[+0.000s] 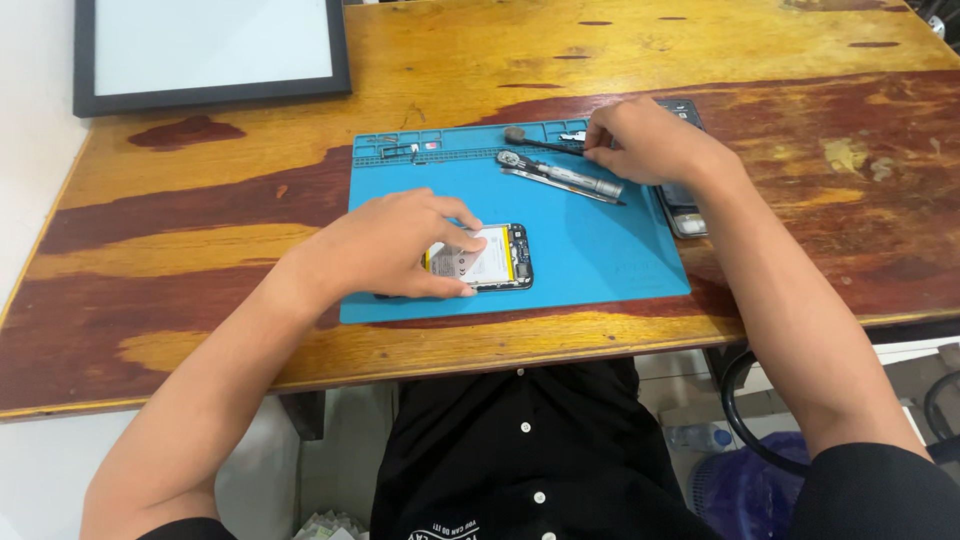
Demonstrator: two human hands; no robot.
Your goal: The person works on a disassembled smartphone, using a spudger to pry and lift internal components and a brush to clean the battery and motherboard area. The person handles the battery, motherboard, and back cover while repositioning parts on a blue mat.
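An opened phone with its white battery showing lies on a blue work mat. My left hand rests on the phone's left part, fingers gripping its edges. My right hand reaches to the mat's far right edge, fingertips pinched at the end of a thin black tool. A silver screwdriver lies just below that tool. Under my right wrist a dark phone panel lies on the table beside the mat.
The wooden table is worn and patchy. A black-framed white board sits at the far left. Small parts sit in the mat's top tray. Below the table edge are a water bottle and cables.
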